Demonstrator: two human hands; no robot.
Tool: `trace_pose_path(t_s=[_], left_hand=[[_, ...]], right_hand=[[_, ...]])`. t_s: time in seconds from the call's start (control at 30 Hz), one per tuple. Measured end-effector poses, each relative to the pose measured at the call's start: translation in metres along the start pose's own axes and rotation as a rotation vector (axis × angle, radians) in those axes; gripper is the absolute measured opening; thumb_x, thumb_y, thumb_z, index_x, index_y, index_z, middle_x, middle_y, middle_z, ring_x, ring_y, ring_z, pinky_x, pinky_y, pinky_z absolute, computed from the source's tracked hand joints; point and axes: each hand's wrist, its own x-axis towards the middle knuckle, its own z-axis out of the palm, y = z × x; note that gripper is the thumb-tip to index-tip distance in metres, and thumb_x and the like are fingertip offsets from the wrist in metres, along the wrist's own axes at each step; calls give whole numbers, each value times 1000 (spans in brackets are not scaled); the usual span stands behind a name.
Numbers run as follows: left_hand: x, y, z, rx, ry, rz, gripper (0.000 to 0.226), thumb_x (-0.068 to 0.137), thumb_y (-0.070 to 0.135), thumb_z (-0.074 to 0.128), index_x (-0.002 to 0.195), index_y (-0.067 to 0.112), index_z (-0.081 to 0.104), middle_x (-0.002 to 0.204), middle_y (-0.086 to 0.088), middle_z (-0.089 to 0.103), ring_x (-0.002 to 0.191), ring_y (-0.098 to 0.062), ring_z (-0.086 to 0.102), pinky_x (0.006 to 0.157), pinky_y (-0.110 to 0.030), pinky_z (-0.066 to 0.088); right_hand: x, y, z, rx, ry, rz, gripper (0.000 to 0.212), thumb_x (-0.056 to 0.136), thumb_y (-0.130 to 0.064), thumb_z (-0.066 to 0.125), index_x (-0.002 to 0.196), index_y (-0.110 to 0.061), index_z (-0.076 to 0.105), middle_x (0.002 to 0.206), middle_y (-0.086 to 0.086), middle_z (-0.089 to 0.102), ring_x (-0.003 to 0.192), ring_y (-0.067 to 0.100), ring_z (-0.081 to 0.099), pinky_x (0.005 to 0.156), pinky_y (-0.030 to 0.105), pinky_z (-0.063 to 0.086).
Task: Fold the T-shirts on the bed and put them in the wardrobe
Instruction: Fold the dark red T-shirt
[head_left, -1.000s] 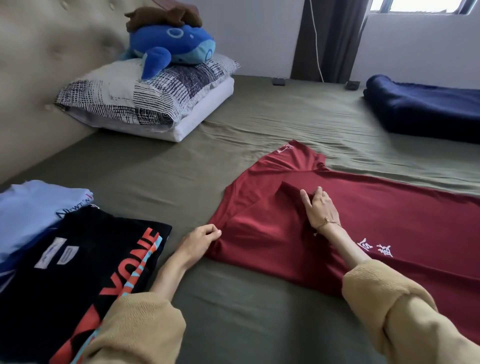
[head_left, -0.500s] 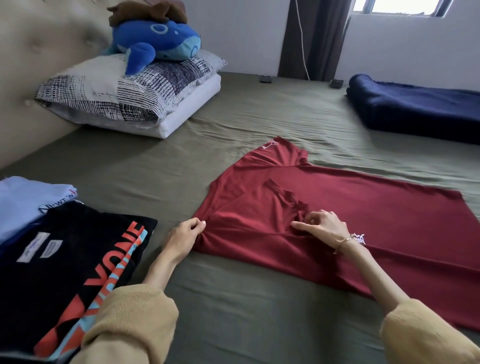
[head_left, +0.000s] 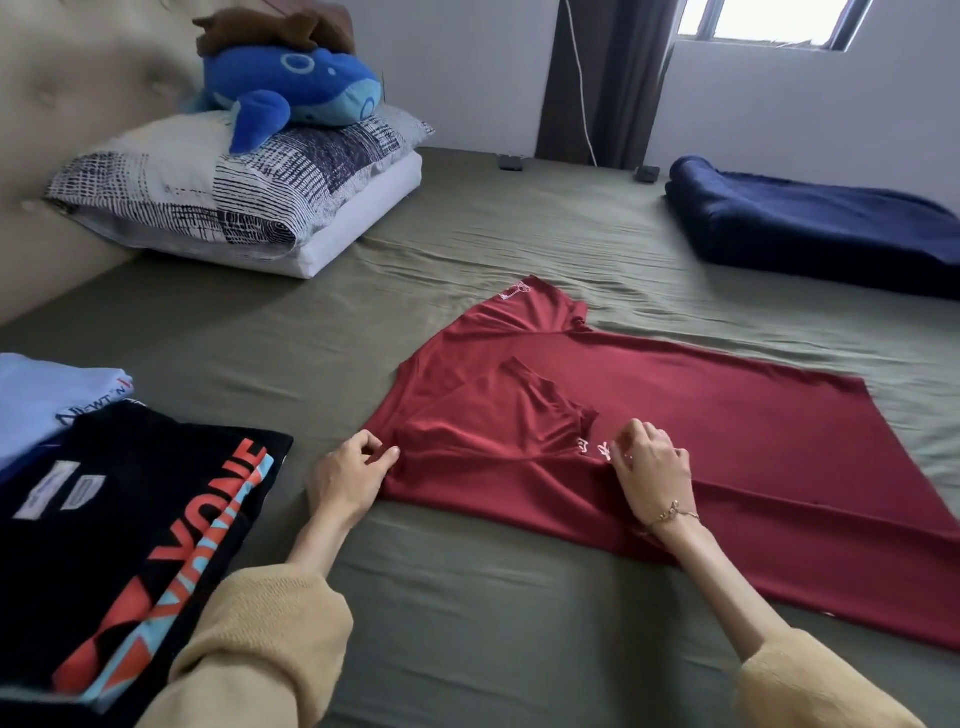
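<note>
A dark red T-shirt (head_left: 727, 431) lies flat on the olive bed sheet (head_left: 467, 597), one sleeve folded in over its body. My left hand (head_left: 348, 480) pinches the shirt's shoulder corner at its left edge. My right hand (head_left: 652, 465) pinches the fabric at the near fold line, beside small white print. A folded black T-shirt (head_left: 130, 525) with orange and blue lettering lies at the left, partly over a folded light blue T-shirt (head_left: 47, 400).
Two stacked pillows (head_left: 249, 192) with a blue plush whale (head_left: 296, 88) lean on the padded headboard at the back left. A folded navy blanket (head_left: 810, 223) lies at the back right. Two small dark objects sit near the curtain.
My right hand slid from the sleeve area toward me and to the right and now pinches the near fold. My left hand stayed gripping the shoulder corner. The view shifted slightly.
</note>
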Motion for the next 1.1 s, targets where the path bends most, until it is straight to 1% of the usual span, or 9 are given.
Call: trace_pose_path(t_s=[0.07, 0.13, 0.2, 0.27, 0.33, 0.43, 0.57, 0.77, 1.1], left_hand=[[-13, 10, 5, 58, 108, 30, 23, 90, 41, 58, 97, 20, 54, 95, -6, 70, 93, -31, 64, 72, -33, 38], [-26, 17, 11, 145, 230, 61, 29, 91, 36, 55, 112, 15, 50, 104, -14, 67, 97, -34, 61, 76, -38, 40], [-45, 25, 19, 230, 282, 117, 40, 92, 32, 55, 126, 11, 47, 123, -16, 56, 115, -34, 49, 92, -49, 36], [-58, 27, 24, 328, 187, 255, 52, 95, 35, 49, 141, 14, 39, 146, -15, 37, 137, -29, 30, 111, -55, 15], [-65, 27, 30, 433, 3, 468, 61, 97, 40, 41, 151, 22, 19, 159, -3, 11, 147, -14, 1, 113, -52, -12], [-74, 35, 33, 405, -281, 632, 67, 97, 34, 40, 151, 31, 0, 159, 9, -8, 138, 0, -22, 113, -47, -17], [-85, 57, 37, 478, -384, 646, 71, 95, 17, 36, 151, 27, -5, 158, 7, -16, 144, -6, -17, 116, -44, -10], [-83, 80, 38, 603, -429, 608, 93, 82, -17, 38, 151, 25, -9, 159, 3, -14, 146, -13, -11, 119, -43, 8], [-95, 87, 38, 697, -426, 557, 100, 81, -24, 39, 149, 23, -18, 157, 1, -24, 145, -16, -16, 119, -45, 5]], right_hand=[[-15, 15, -9, 53, -19, -139, 15, 95, -22, 51, 106, -14, 57, 109, 0, 59, 107, 21, 53, 92, 36, 36], [-29, 29, -16, 130, -140, -266, 22, 94, -18, 52, 116, -15, 56, 124, -3, 55, 119, 17, 49, 101, 33, 34], [-45, 50, -29, 152, -276, -316, 41, 95, -16, 50, 135, -18, 45, 147, -8, 36, 137, 9, 31, 116, 32, 20], [-59, 72, -38, 97, -402, -311, 58, 97, -19, 45, 147, -30, 20, 154, -18, 5, 143, -1, 4, 118, 32, -3], [-72, 96, -47, 12, -500, -298, 70, 95, -19, 45, 144, -39, -1, 152, -20, -12, 140, -4, -13, 114, 33, -15], [-85, 121, -61, -34, -559, -272, 82, 90, -15, 47, 142, -33, -15, 151, -18, -17, 138, -4, -19, 113, 36, -18], [-91, 141, -73, -94, -570, -218, 85, 88, -12, 46, 146, -26, -15, 153, -15, -18, 138, -2, -19, 115, 32, -11], [-95, 161, -85, -197, -511, -131, 91, 79, 15, 34, 150, -23, -9, 157, -6, -15, 145, 7, -11, 117, 29, -1], [-102, 165, -77, -276, -497, 63, 100, 77, 23, 34, 148, -25, -18, 156, -2, -22, 145, 18, -17, 116, 49, 4]])
